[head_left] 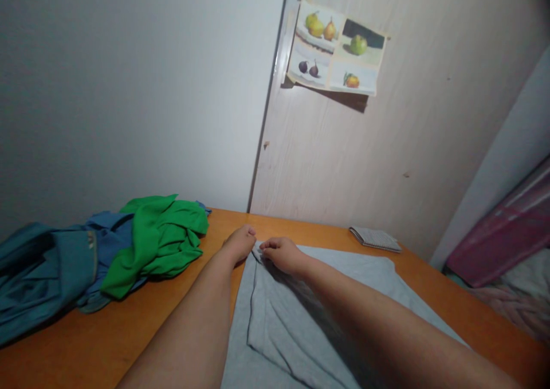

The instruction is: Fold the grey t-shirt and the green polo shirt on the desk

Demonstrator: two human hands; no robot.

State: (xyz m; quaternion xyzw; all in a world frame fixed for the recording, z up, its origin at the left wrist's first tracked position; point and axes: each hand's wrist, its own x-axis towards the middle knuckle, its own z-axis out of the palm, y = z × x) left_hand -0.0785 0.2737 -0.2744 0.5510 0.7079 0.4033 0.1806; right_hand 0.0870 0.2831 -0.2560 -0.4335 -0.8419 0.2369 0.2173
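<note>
left hand [241,244] and right hand [284,256] close together at grey cloth's [361,268] far left corner, grips unclear | green garment [165,237] heaped with blue ones, left on orange table [309,234] | sheet of 4 fruit pictures [337,48], far wall

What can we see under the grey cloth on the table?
The orange tabletop shows along the edges of the grey cloth. What lies beneath its middle is covered, and the left hand and right hand partly hide its far left corner.
</note>
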